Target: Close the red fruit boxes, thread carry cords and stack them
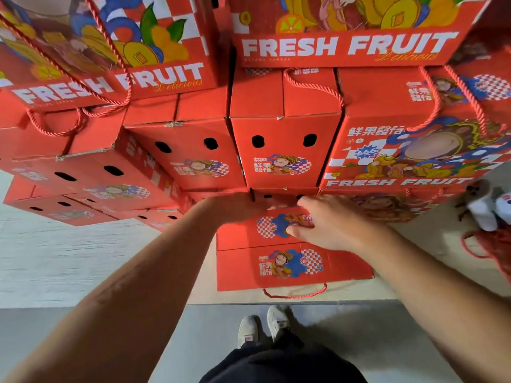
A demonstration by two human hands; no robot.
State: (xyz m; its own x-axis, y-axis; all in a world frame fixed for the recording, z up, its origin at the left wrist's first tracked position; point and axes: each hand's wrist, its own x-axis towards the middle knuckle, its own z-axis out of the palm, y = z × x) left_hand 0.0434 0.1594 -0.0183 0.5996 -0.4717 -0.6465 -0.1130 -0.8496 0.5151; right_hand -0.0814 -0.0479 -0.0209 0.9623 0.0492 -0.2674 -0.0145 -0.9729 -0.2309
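Fingers of the right hand (329, 222) lie spread and nearly straight on the top flap of the low red box (279, 261), touching it without curling round. The left hand (235, 207) reaches the box's far edge; whether it grips cannot be told. This box sits on the floor against the stack (287, 150), its long axis running left to right, its cord (296, 294) hanging toward the person's shoes (262, 327).

Hands (282, 217) on low red box (276, 268)
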